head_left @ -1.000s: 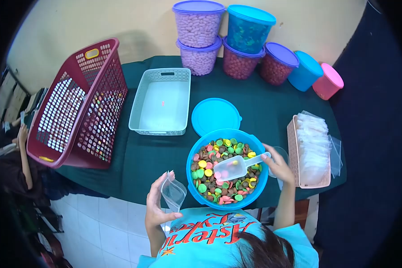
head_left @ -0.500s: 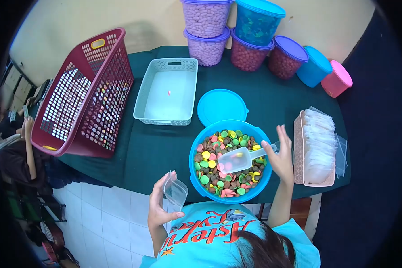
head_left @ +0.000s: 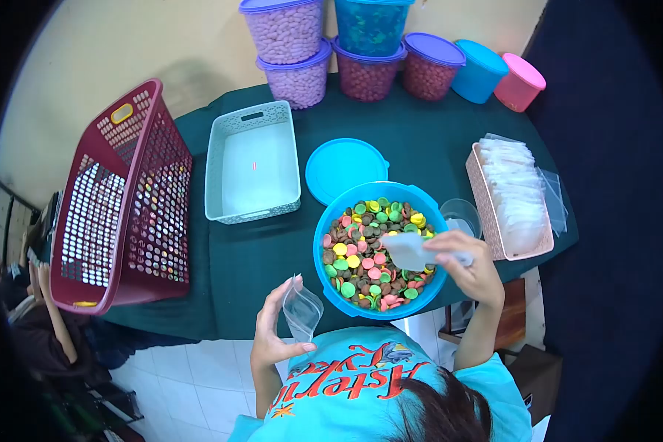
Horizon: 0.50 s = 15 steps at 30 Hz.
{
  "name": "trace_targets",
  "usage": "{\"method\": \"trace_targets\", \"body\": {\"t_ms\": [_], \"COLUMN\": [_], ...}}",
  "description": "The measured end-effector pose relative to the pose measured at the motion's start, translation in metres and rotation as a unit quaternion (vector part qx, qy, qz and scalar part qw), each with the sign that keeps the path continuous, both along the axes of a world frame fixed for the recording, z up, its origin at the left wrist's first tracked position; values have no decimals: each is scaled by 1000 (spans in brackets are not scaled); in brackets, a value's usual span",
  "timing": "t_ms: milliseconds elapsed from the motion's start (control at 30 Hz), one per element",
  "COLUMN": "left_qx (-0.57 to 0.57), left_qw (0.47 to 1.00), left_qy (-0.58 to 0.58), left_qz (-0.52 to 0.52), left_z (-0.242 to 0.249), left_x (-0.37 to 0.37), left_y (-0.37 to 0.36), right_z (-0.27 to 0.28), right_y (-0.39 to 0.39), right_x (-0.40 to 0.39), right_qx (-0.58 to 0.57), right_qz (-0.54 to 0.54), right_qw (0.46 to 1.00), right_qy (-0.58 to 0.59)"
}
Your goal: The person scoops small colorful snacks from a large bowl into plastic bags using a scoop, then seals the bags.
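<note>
A clear plastic pouch (head_left: 302,315), its mouth spread wide, is held in my left hand (head_left: 271,324) just left of the blue tub (head_left: 324,272). Inside that tub lie many small round candies (head_left: 361,258) in brown, green, yellow and pink. My right hand (head_left: 470,267) has its fingers wrapped round the handle of a translucent scoop (head_left: 407,252). The scoop is over the candies on the tub's right side, somewhat blurred by motion. Behind the tub rests its round blue lid (head_left: 346,171).
A pale green tray (head_left: 254,173) and a maroon laundry basket (head_left: 144,214) stand to the left. On the right, a pink basket (head_left: 486,195) holds stacked clear pouches (head_left: 512,184). Lidded tubs (head_left: 295,81) line the back. A person's arm (head_left: 59,317) shows at far left.
My right hand has closed round the scoop's handle, where its fingers were spread before. The scoop has turned and shifted over the candies. The camera view has shifted; my left hand still holds the pouch.
</note>
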<state>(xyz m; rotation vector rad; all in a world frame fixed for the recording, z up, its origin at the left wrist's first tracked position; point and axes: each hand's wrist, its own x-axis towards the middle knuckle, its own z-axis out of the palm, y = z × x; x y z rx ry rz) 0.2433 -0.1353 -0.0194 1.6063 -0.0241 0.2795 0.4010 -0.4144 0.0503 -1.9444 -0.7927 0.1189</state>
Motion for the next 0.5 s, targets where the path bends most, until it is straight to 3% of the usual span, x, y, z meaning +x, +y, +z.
{"method": "trace_targets", "body": {"t_ms": [167,233,300,433,500], "left_qx": [9,8,7,26,32], "left_qw": [998,997,995,990,990], "left_qy": [-11,-17,-20,-35,-34], "left_qz": [-53,-75,-94,-130,-134], "left_z": [-1,0,0,0,0], "left_x": [11,15,19,23,23], "left_y": [11,13,16,21,22], "right_z": [-6,-12,-14,-3,5], "right_y": [31,39,34,27,27], "right_x": [-19,-22,-22,-21,-14], "right_qx": [-36,-85,-104,3,-31], "right_qz": [4,-73,-74,-120,-232], "right_qw": [998,987,988,988,949], "right_qy": [-47,-112,-92,-100,-210]}}
